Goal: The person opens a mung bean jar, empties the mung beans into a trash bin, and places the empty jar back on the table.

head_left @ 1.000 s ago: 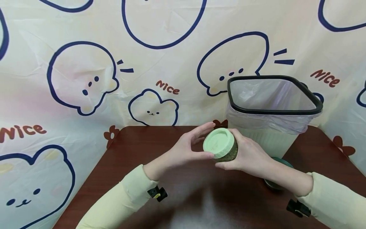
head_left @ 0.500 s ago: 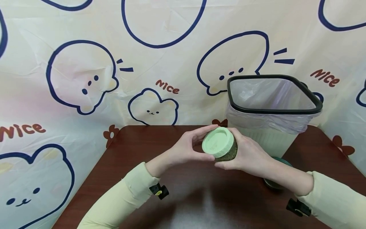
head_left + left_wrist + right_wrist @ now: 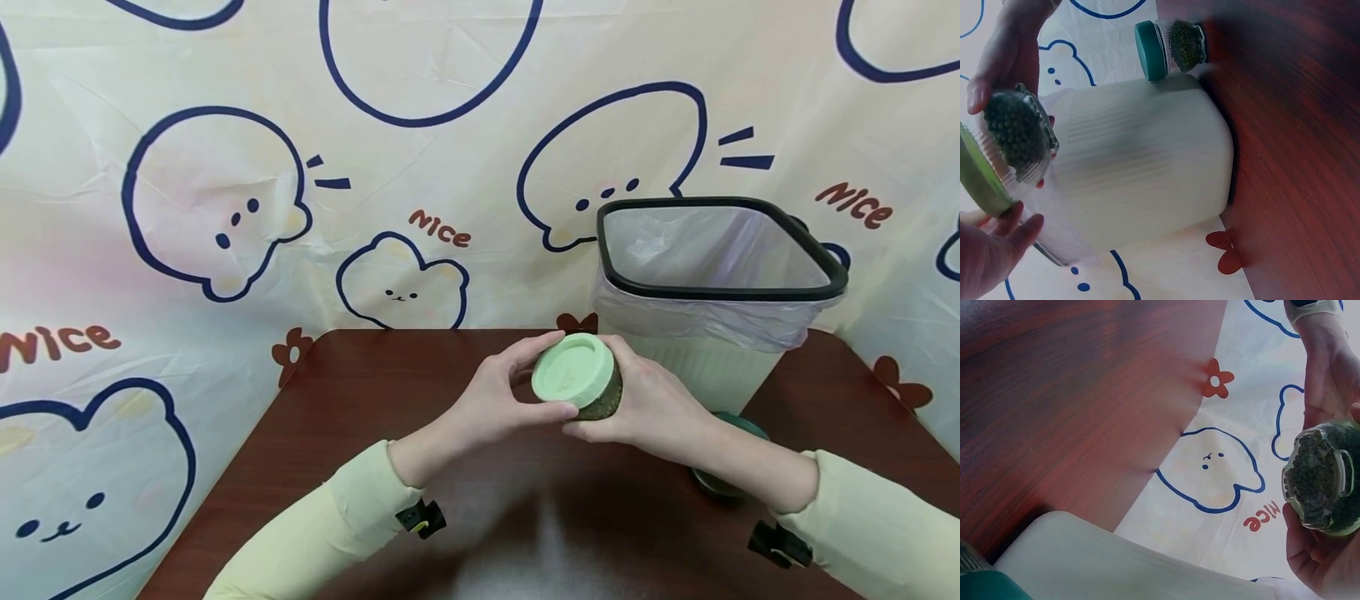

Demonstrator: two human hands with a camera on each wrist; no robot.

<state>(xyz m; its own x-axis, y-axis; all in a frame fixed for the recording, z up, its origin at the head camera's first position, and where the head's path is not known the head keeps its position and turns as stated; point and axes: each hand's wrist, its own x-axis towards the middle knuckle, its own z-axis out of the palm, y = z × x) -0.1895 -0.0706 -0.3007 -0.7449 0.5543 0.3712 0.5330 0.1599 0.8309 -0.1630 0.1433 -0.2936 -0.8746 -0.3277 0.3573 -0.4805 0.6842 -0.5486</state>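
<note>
A clear glass jar (image 3: 604, 403) of small green beans, capped by a light green lid (image 3: 572, 372), is held tilted above the table. My right hand (image 3: 648, 404) grips the glass body from the right. The left hand (image 3: 495, 392) has its thumb and fingers round the lid's edge from the left. In the left wrist view, the lid (image 3: 984, 175) sits on the jar, and the beans (image 3: 1017, 132) show through the glass. From the right wrist, the jar's underside (image 3: 1322, 478) faces the camera, hiding the lid's top.
A pale bin (image 3: 690, 367) with a black rim and a plastic liner stands at the table's back right. Beside it, partly behind my right forearm, is a second jar with a dark green lid (image 3: 1150, 51). A patterned cloth (image 3: 420, 183) hangs behind the brown table (image 3: 360, 392).
My left hand has closed in from beside the lid, and its fingers now grip the edge. The right hand and jar have hardly moved.
</note>
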